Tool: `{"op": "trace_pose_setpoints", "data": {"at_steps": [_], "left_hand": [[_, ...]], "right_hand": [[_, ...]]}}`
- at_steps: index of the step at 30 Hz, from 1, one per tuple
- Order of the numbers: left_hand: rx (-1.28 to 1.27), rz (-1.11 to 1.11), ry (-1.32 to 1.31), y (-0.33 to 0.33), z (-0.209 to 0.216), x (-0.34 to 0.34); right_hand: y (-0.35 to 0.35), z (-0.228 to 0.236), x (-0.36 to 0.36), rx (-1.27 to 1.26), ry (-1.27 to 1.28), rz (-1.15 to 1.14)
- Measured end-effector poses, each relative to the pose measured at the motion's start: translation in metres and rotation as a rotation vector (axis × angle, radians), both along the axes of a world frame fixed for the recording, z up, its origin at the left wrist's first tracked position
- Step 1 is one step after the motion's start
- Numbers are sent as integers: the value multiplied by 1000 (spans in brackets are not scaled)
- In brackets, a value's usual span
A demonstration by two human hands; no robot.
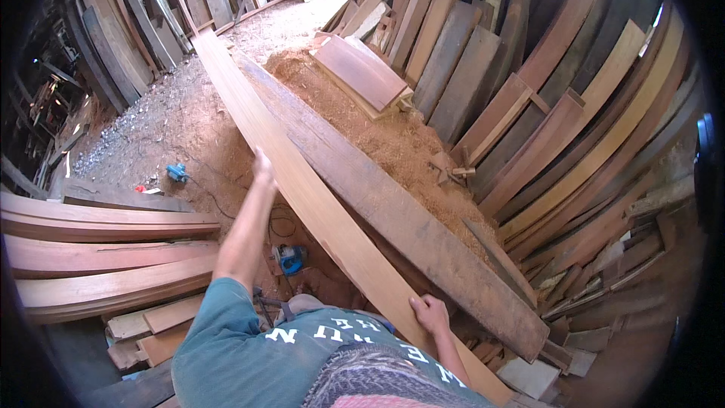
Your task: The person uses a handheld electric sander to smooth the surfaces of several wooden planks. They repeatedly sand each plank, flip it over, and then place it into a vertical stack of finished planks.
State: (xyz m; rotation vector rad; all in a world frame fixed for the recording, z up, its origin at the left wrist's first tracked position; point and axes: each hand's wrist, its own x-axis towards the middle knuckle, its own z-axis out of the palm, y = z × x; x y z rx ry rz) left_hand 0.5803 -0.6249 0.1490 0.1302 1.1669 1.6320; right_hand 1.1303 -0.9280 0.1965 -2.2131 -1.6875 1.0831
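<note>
A long, light-brown wooden plank (328, 227) runs slantwise from the far left to the near right in front of me. My left hand (263, 168) grips its left edge, about midway along, with the arm stretched forward. Nearer to my body, my right hand (430, 313) is closed on the plank, its thumb on top and the fingers partly hidden. Beside the plank on the right lies a wide, dark, weathered beam (423, 234), dusted with sawdust, roughly parallel to it. The plank's near end passes by my right forearm.
A blue power tool (291, 258) with a cord sits below the plank; another blue tool (177, 173) lies on the ground at left. Stacked boards (113, 253) flank me on the left. Sawdust (393, 155) and a short board pile (359, 72) lie beyond the beam; boards (521, 113) lean at right.
</note>
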Motion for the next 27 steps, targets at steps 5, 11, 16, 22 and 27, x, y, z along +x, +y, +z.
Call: {"op": "trace_pose_setpoints", "data": {"at_steps": [5, 11, 16, 22, 27], "left_hand": [[-188, -36, -100, -17, -109, 59], [-198, -98, -191, -16, -133, 132], [-252, -242, 0, -15, -149, 107], [-422, -465, 710, -52, -75, 118], [-404, -609, 632, -119, -34, 127]], "right_hand": [[-25, 8, 46, -145, -134, -48], [-28, 16, 74, -303, -180, -108], [2, -12, 81, -266, -155, -19], [72, -79, 59, -225, -47, 40], [162, -137, 16, -49, -1, 108]]}}
